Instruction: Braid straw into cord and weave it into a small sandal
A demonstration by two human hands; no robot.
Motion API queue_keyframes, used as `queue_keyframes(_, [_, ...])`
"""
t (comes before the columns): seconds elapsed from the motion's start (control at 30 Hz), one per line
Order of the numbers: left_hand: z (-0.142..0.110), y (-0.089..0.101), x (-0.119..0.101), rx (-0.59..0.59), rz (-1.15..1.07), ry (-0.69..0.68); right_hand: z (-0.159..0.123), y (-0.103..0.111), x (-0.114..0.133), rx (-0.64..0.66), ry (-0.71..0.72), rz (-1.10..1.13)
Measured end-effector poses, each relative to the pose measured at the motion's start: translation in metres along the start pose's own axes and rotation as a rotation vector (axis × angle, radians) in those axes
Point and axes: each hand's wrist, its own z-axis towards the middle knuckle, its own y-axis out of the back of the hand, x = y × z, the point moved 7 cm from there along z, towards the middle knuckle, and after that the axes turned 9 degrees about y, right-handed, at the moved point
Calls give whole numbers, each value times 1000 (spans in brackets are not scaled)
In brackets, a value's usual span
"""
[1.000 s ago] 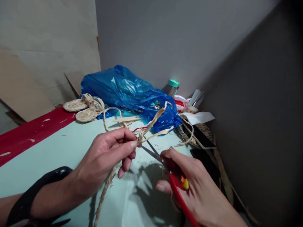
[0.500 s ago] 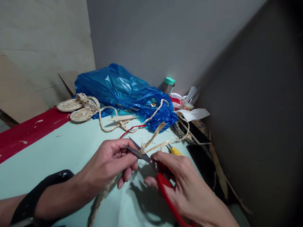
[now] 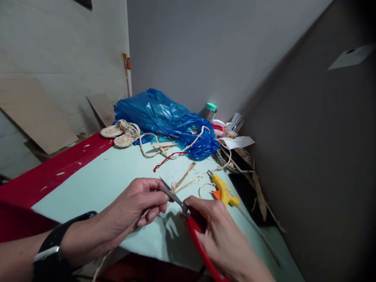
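My left hand (image 3: 133,207) pinches a braided straw cord (image 3: 182,182) near its loose flat ends, just above the pale green table top (image 3: 117,176). My right hand (image 3: 220,237) grips red-handled scissors (image 3: 188,219); their blades are parted around the straw right beside my left fingertips. The cord's tail drops off the front edge under my left wrist. A black watch sits on that wrist.
A yellow glue gun (image 3: 223,192) lies just right of the scissors. Behind are a blue plastic bag (image 3: 164,121), two small woven straw sandals (image 3: 120,135), a red thread (image 3: 167,158), a green-capped bottle (image 3: 209,111) and clutter along the dark right wall. Red cloth (image 3: 53,174) covers the left.
My hands have come down and closer together, with the scissor blades brought onto the straw at my left fingertips. The view shifted back, so the glue gun now shows fully.
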Motion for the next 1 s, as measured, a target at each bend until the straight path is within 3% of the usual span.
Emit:
queue_keyframes(0.23, [-41, 24, 51, -36, -11, 128, -32, -50, 33, 76, -55, 159])
queue_keyframes(0.43, [-80, 37, 78, -74, -25, 190, -46, -75, 59, 172, -54, 143])
queue_keyframes(0.8, [-94, 45, 88, -106, -81, 170, -48, -94, 67, 154, -16, 80])
queue_keyframes(1.0, [-94, 42, 74, -61, -7, 101, -38, -89, 67, 80, 44, 65])
